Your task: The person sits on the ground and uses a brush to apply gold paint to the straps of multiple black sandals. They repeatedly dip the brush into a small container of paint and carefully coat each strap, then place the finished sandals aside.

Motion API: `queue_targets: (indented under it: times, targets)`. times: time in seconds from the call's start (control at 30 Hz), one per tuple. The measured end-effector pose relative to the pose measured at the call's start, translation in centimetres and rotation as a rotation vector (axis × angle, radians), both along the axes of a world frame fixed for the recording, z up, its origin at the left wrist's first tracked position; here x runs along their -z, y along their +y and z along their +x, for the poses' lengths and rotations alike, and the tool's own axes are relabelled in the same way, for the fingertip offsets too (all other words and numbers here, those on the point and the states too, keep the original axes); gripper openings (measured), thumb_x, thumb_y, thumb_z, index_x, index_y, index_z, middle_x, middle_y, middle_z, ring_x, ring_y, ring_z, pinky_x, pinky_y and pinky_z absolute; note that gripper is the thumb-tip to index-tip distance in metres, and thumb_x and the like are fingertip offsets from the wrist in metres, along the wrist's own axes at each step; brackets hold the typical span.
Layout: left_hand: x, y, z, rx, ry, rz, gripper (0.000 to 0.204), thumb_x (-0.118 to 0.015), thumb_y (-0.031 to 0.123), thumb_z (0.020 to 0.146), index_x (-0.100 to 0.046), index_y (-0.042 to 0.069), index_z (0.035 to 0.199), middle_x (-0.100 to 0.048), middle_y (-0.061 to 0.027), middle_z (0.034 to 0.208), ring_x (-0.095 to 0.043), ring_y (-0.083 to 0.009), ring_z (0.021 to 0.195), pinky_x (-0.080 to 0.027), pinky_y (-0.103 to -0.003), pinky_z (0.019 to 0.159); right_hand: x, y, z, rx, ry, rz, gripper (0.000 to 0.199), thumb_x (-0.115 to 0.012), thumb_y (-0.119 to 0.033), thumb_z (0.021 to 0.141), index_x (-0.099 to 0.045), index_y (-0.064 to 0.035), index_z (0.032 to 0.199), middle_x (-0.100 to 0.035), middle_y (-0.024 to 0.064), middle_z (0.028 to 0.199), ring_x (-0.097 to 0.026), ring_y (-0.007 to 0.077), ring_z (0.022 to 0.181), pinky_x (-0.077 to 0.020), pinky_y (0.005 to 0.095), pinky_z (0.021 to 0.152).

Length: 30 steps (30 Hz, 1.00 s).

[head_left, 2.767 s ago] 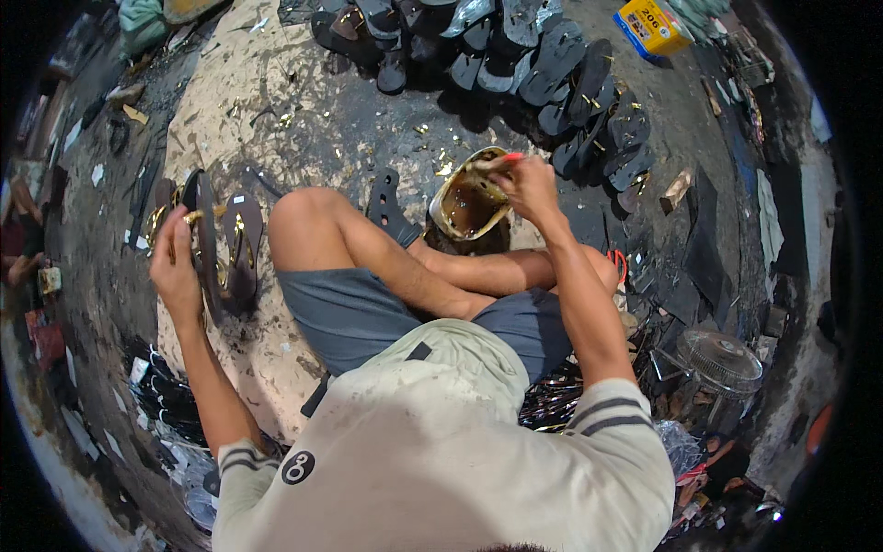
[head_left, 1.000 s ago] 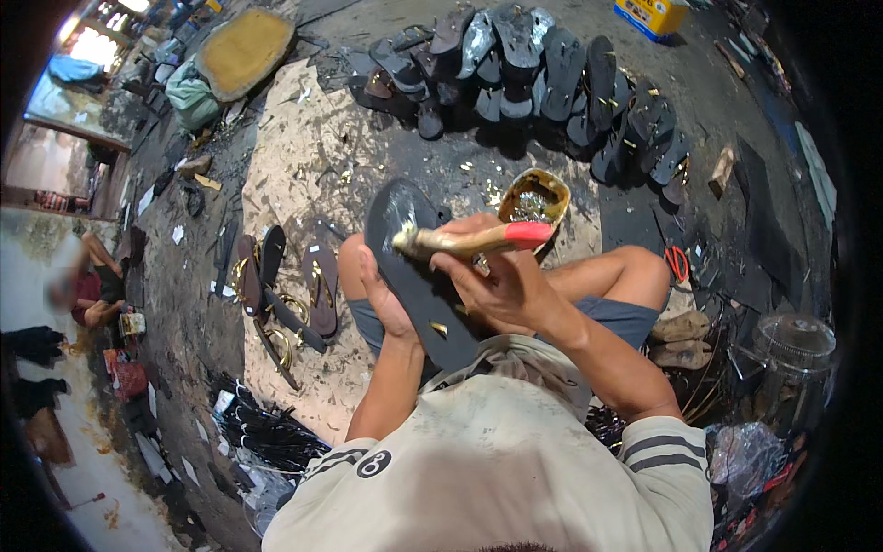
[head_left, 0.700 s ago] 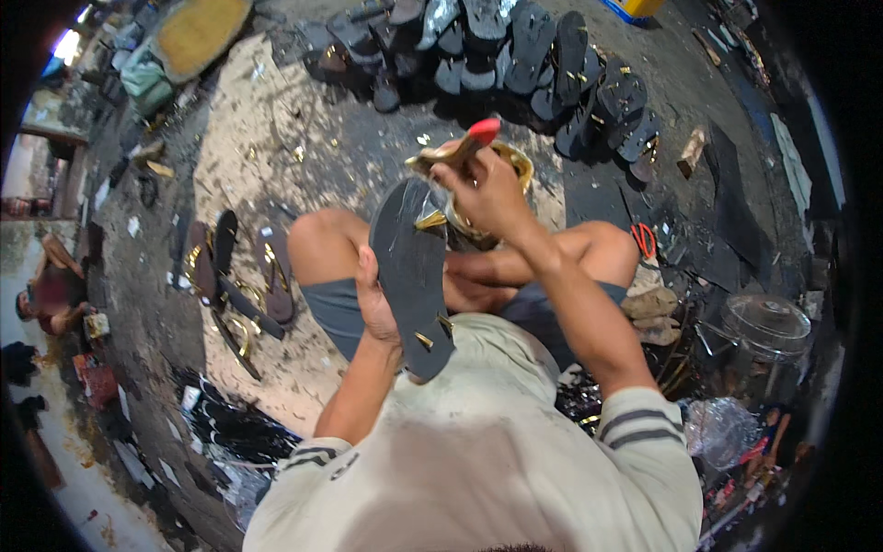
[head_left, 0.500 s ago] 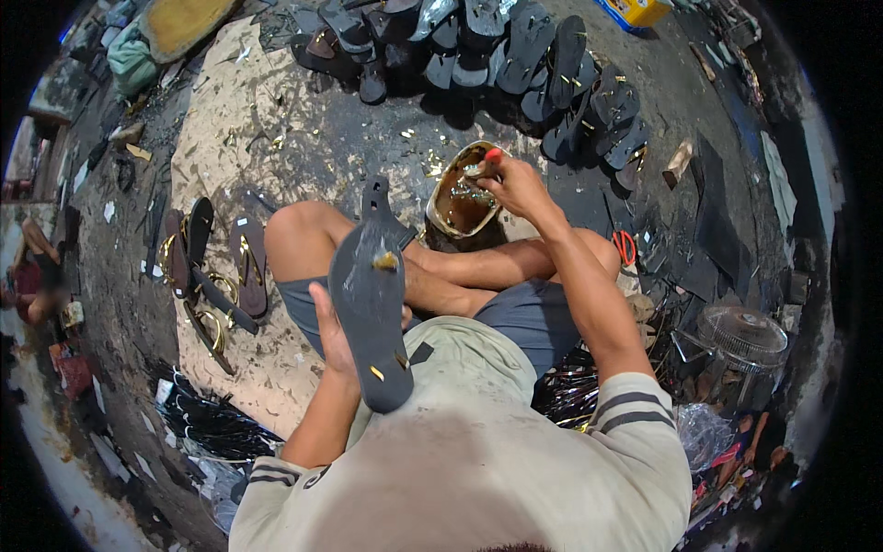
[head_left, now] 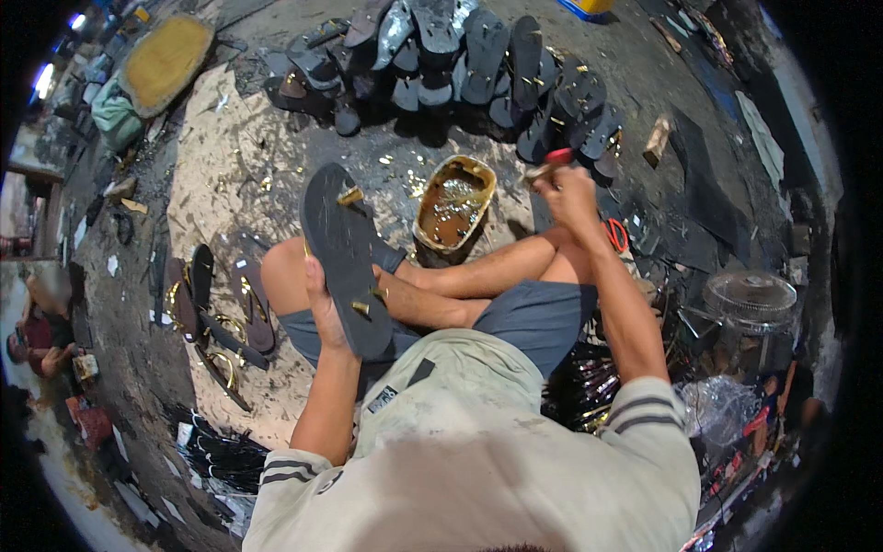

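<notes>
My left hand [head_left: 324, 308] grips a black sandal sole [head_left: 345, 258], bottom side up over my left knee, with small gold strap ends showing through it. My right hand [head_left: 567, 190] is closed on a brush with a red handle tip [head_left: 550, 162], held to the right of a dented tin of amber glue [head_left: 453, 204] that sits on the floor in front of my crossed legs. The brush is out of the tin and away from the sole.
A row of dark sandals [head_left: 478, 64] lies across the floor beyond the tin. More soles with gold straps [head_left: 216, 304] lie at my left. Red-handled scissors [head_left: 614, 235] rest by my right knee. A clear plastic jar [head_left: 750, 304] and black straps [head_left: 216, 451] sit nearby.
My left hand picked a sole off the floor pile and raised it. My right hand brushed it, dipped into the tin, and now has drawn the brush out to the right.
</notes>
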<state>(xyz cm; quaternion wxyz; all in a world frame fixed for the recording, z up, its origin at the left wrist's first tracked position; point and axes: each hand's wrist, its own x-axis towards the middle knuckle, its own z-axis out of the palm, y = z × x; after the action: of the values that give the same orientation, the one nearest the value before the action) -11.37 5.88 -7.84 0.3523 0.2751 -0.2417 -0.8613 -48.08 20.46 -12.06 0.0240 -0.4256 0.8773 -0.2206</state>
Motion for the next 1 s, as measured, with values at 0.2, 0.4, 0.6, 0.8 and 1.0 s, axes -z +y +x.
queue_targets:
  times: [0.2,0.4,0.6,0.8,1.0]
  targets:
    - [-1.9,-3.6,-5.5,-0.092,0.023,-0.06,0.06,-0.049,0.063,0.093,-0.06,0.006,0.108,-0.065,-0.0054,0.09,-0.064,-0.0158,0.078,-0.055,-0.029,0.068,-11.0,-4.7,16.0,-0.034,-1.021,-0.705,0.026,-0.066,-0.017,0.094,-0.062,0.0021,0.111,-0.067,0.006,0.099,-0.061,0.0112,0.088,-0.05,0.0271,0.08]
    - [-2.7,-3.0,-6.6,-0.098,0.235,-0.002,0.05,-0.047,0.055,0.097,-0.06,0.008,0.112,-0.065,-0.005,0.101,-0.064,-0.0159,0.09,-0.055,-0.034,0.08,-7.5,-8.1,20.6,-0.356,-0.452,-0.763,0.028,-0.074,-0.013,0.084,-0.065,-0.0024,0.109,-0.065,0.0158,0.103,-0.064,0.0317,0.093,-0.05,0.0386,0.081]
    - [-2.9,-4.9,-5.7,0.074,0.228,0.009,0.053,-0.047,0.057,0.097,-0.062,0.008,0.113,-0.068,-0.0082,0.089,-0.067,-0.0178,0.064,-0.057,-0.026,0.054,-8.7,-6.9,20.9,-0.703,-0.357,-0.818,0.027,-0.075,-0.004,0.079,-0.066,-0.0062,0.104,-0.067,0.0119,0.101,-0.063,0.0315,0.089,-0.0489,0.0403,0.076]
    - [-0.3,-5.1,-5.1,0.342,0.665,0.117,0.046,-0.045,0.045,0.101,-0.058,0.007,0.125,-0.065,-0.0108,0.119,-0.063,-0.0241,0.103,-0.048,-0.039,0.099,-9.7,-9.8,19.7,-0.817,-0.314,-0.931,0.018,-0.069,-0.007,0.085,-0.067,-0.0065,0.103,-0.067,0.0119,0.099,-0.063,0.0299,0.088,-0.0498,0.0394,0.076]
    - [-2.6,-3.9,-4.7,0.15,0.455,0.12,0.056,-0.046,0.053,0.098,-0.057,0.005,0.124,-0.066,-0.015,0.112,-0.065,-0.0284,0.099,-0.056,-0.045,0.085,-11.4,-11.5,17.1,-0.782,-0.397,-0.808,0.022,-0.073,-0.009,0.082,-0.068,-0.008,0.103,-0.068,0.0117,0.095,-0.067,0.0285,0.091,-0.0519,0.0369,0.082]
